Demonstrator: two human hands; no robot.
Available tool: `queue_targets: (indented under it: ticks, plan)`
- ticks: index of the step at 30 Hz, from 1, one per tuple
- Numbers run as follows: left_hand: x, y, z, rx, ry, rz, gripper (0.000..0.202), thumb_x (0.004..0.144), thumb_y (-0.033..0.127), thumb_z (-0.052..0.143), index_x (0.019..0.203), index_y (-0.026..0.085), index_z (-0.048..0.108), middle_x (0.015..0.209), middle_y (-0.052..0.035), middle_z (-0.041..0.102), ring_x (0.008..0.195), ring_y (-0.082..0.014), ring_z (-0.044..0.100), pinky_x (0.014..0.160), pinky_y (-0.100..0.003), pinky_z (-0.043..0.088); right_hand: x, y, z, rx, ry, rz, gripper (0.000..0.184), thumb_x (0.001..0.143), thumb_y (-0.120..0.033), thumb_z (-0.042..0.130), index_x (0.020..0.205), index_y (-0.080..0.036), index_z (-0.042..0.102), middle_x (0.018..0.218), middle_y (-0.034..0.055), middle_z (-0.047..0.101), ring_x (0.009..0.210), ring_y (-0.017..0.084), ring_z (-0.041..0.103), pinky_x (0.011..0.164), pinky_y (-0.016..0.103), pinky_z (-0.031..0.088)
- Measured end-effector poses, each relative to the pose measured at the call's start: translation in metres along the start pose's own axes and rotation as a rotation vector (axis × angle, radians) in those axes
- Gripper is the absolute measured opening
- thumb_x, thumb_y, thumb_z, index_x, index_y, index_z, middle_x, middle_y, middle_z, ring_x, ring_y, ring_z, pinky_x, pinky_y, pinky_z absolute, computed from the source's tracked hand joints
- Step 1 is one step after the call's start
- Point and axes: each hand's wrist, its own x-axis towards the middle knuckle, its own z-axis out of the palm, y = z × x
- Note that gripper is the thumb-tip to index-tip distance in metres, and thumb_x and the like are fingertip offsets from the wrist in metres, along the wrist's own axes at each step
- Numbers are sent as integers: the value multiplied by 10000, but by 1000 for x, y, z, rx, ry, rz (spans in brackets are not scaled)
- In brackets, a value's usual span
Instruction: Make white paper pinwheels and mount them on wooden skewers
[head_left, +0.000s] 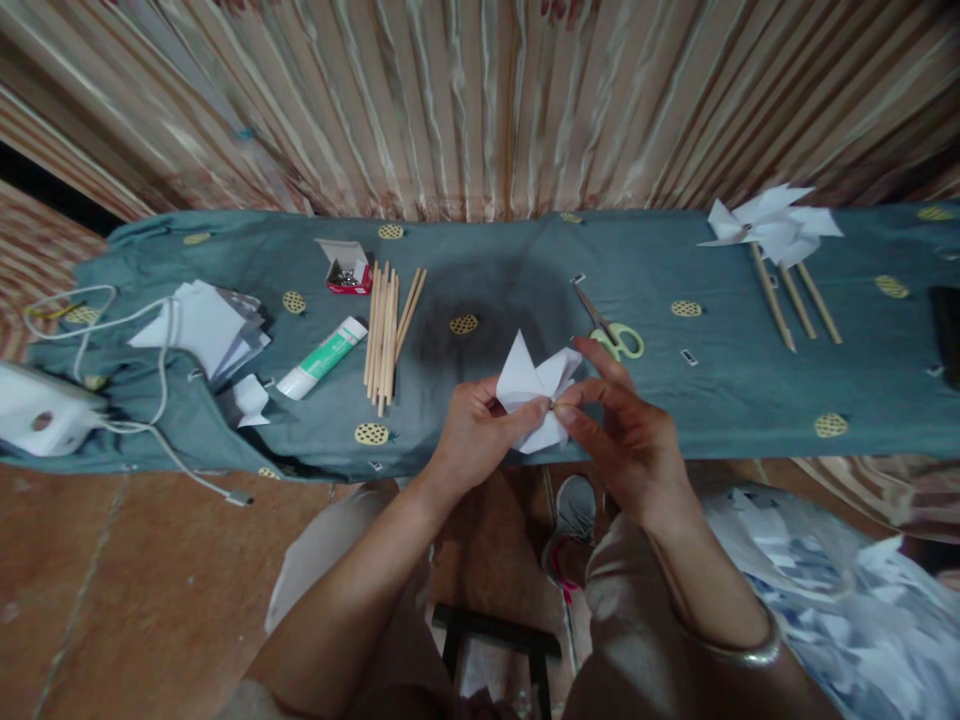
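A white paper pinwheel is held up over the front edge of the cloth-covered table. My left hand grips it from the left, with the thumb pressed near its centre. From the right, my right hand pinches at the pinwheel's centre; a tiny thing seems to be between thumb and finger, too small to make out. Just beyond my right hand lie scissors with pale green handles. Left of my hands is a bundle of wooden sticks.
A red box of small metal pins, a green and white tube and stacked paper pieces lie leftward, near a white power strip with cables. Finished pinwheels on sticks lie far right. A bag of paper scraps stands below.
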Motion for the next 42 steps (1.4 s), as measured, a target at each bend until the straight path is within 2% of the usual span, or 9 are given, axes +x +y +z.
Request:
queue_targets:
  ticks: [13, 18, 21, 23, 25, 28, 31, 38, 42]
  plan:
    - [0, 3, -3, 70, -35, 37, 291, 578, 357, 835, 753, 141, 749, 693, -18, 703, 590, -120, 586, 583, -228, 464, 0, 7, 7, 196, 5, 127, 118, 794, -360, 683, 787, -242, 680, 1465, 44, 451, 1352, 294, 413, 1099, 510, 338]
    - [2, 2, -4, 32, -53, 30, 314, 574, 361, 842, 766, 132, 746, 694, -10, 703, 584, -104, 577, 578, -215, 460, 0, 5, 13, 322, 93, 177, 142, 723, -358, 753, 754, -242, 677, 1425, 36, 489, 1323, 288, 436, 1112, 487, 317]
    - [1, 4, -3, 6, -52, 14, 301, 572, 355, 845, 752, 137, 743, 686, -4, 702, 578, -98, 574, 574, -210, 459, 0, 4, 17, 423, 199, 217, 274, 626, -338, 825, 829, -246, 665, 1405, 43, 503, 1288, 279, 475, 1085, 465, 364]
    - [1, 4, -3, -2, -43, -3, 303, 564, 360, 849, 740, 138, 741, 684, -3, 702, 578, -99, 575, 576, -214, 460, 1, 4, 19, 484, 237, 233, 417, 579, -307, 854, 942, -260, 654, 1342, 46, 559, 1246, 258, 516, 1053, 443, 410]
    - [1, 5, -2, -15, -39, -19, 306, 556, 362, 854, 728, 138, 738, 680, -1, 700, 577, -99, 574, 576, -214, 458, 2, 2, 19, 546, 203, 253, 505, 581, -282, 853, 1037, -268, 637, 1218, 41, 644, 1146, 233, 587, 978, 408, 478]
    - [0, 4, -1, -41, -50, -42, 300, 554, 357, 857, 716, 137, 734, 670, 2, 694, 570, -91, 567, 573, -209, 451, 2, -1, 17, 634, 95, 334, 471, 643, -279, 814, 1080, -254, 641, 992, 21, 725, 898, 195, 666, 804, 345, 542]
    - [0, 3, 0, -51, -63, -67, 304, 559, 362, 856, 716, 132, 732, 665, 2, 689, 564, -89, 562, 564, -206, 443, 2, -4, 15, 677, 58, 404, 412, 662, -278, 800, 1048, -244, 658, 842, -8, 731, 728, 158, 656, 687, 293, 535]
    - [2, -2, 0, -52, -61, -101, 325, 545, 390, 857, 694, 132, 729, 645, 0, 680, 539, -84, 547, 523, -199, 418, 3, -8, 16, 713, 89, 422, 302, 631, -245, 810, 895, -235, 663, 738, -41, 696, 651, 125, 617, 614, 240, 506]
    - [3, -2, 0, -24, -37, -102, 320, 544, 400, 855, 676, 134, 734, 618, 7, 671, 523, -74, 530, 501, -187, 397, 4, -8, 17, 738, 139, 454, 356, 590, -238, 828, 899, -249, 652, 735, -58, 691, 644, 117, 607, 606, 233, 497]
